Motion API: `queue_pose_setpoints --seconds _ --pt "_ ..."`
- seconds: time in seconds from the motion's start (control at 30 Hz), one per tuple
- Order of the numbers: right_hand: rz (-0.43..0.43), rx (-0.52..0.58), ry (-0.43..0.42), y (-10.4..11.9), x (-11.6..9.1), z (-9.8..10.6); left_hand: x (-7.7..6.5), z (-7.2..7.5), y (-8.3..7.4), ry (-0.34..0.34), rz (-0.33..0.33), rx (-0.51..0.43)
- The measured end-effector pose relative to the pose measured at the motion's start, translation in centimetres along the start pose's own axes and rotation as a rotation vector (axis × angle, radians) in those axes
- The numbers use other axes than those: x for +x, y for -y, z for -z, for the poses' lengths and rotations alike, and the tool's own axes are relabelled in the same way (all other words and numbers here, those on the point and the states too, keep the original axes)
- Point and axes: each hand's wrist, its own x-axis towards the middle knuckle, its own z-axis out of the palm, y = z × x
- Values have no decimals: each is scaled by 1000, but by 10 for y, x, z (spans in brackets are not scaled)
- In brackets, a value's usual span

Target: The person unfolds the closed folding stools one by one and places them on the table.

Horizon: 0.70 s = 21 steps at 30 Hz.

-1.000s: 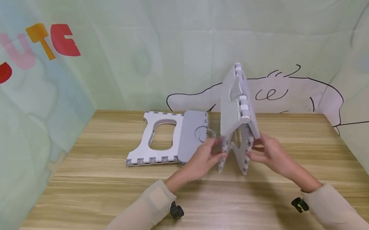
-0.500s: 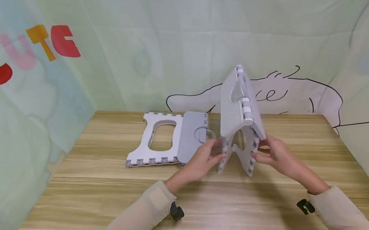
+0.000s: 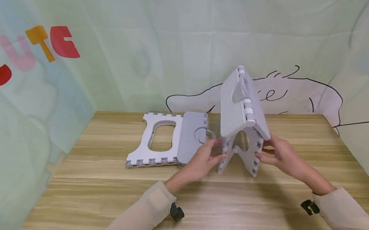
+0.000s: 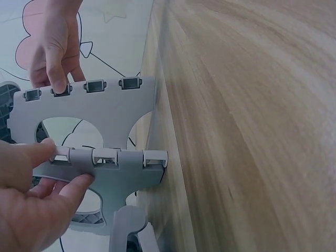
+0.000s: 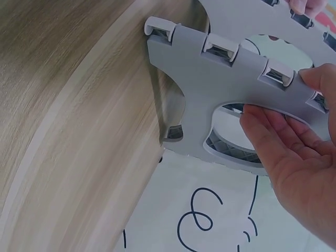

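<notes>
A grey-white folding step stool stands half unfolded on the table, its top creased into a peak and its two leg panels spread apart at an angle. My left hand grips the left leg panel by its hinged front edge, thumb and fingers on either side in the left wrist view. On the other panel, my right hand holds the edge; the right wrist view shows the fingers at the panel's oval opening and the thumb on the edge. The far leg edges are hidden.
A second folding stool, folded flat, lies to the left of my left hand on the wooden table. A printed cloth backdrop rises behind the table and along both sides.
My right hand has moved right, drawing the right leg panel away from the left one. The gap between the panels is wider and the top's peak is broader. My left hand has stayed put.
</notes>
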Motion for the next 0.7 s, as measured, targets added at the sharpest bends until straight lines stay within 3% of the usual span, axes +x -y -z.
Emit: queue_pose_setpoints --seconds 0.7 --pt "33 25 -1 -8 -7 9 1 0 1 6 15 -3"
